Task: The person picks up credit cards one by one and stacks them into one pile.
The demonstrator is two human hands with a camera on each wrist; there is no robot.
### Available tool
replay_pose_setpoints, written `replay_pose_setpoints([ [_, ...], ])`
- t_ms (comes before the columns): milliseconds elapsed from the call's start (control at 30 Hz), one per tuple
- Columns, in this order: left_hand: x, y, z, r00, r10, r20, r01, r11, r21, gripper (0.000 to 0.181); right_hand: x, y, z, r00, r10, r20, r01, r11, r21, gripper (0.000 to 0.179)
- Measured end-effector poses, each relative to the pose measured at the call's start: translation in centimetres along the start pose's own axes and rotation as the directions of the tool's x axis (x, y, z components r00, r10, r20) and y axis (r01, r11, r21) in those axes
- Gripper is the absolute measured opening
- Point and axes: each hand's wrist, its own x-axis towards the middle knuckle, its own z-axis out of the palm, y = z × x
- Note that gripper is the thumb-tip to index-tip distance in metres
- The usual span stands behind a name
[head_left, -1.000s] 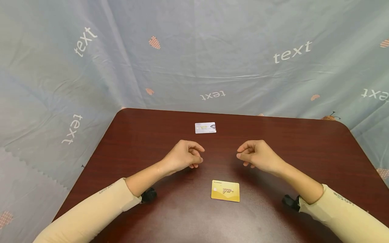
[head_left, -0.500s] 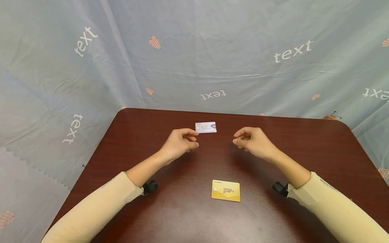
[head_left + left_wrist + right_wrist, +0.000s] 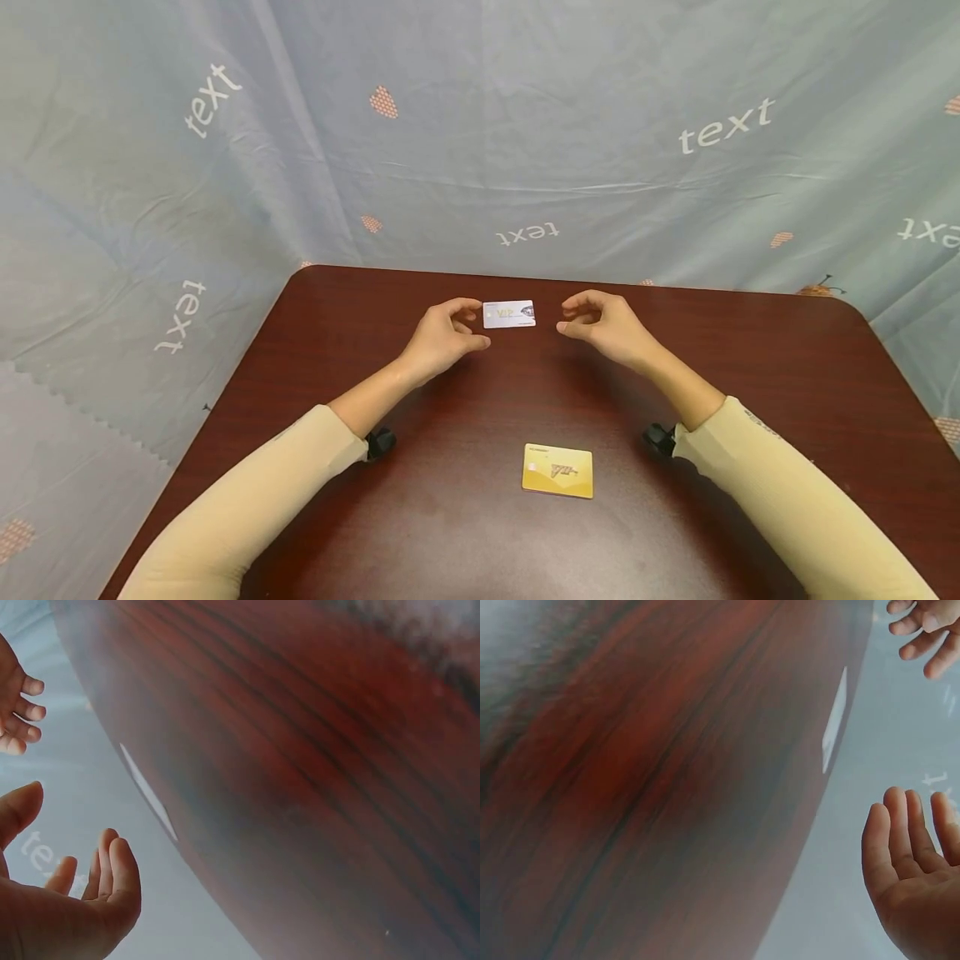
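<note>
A silver-white VIP card lies flat near the far side of the table. My left hand is at its left end, thumb and fingers spread apart and bent, with nothing between them. To the right of the card, a small gap away, my right hand takes a similar relaxed curve and holds nothing. In the left wrist view the white card appears as a thin sliver beyond the left fingers. A gold VIP card lies nearer to me, between the forearms.
The dark reddish-brown table has rounded far corners. Behind it and on the left hangs a grey-blue curtain printed with text and hearts. A black wrist strap shows at the left sleeve, another black strap at the right.
Both hands have moved forward over the table, away from the gold card and up to either side of the white card. The right hand has also come inward. Both cards stay put.
</note>
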Motion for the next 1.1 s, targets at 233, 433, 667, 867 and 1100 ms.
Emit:
replay_pose_setpoints([
  [233,2.0,-0.8,0.0,1.000,-0.015,-0.017,0.015,1.000,-0.008,0.071,2.1,1.3,1.0,1.000,0.012,0.006,-0.012,1.000,0.011,0.057],
  [433,3.8,-1.3,-0.4,0.997,-0.073,0.003,0.073,0.995,-0.071,0.078,3.2,2.2,1.6,0.999,0.047,0.020,-0.048,0.999,0.023,0.064],
  [667,5.3,-1.7,-0.7,0.987,-0.157,0.026,0.158,0.986,-0.048,0.081,4.3,2.6,2.1,0.997,0.070,0.040,-0.070,0.997,-0.012,0.069],
  [867,6.4,-1.9,-0.6,0.979,-0.198,0.049,0.199,0.980,-0.024,0.079,5.4,2.3,2.6,0.993,0.095,0.070,-0.089,0.993,-0.083,0.070],
  [1100,7.3,-2.0,-0.7,0.973,-0.222,0.061,0.222,0.975,0.015,0.071,6.7,2.1,2.8,0.985,0.145,0.089,-0.133,0.983,-0.129,0.069],
])
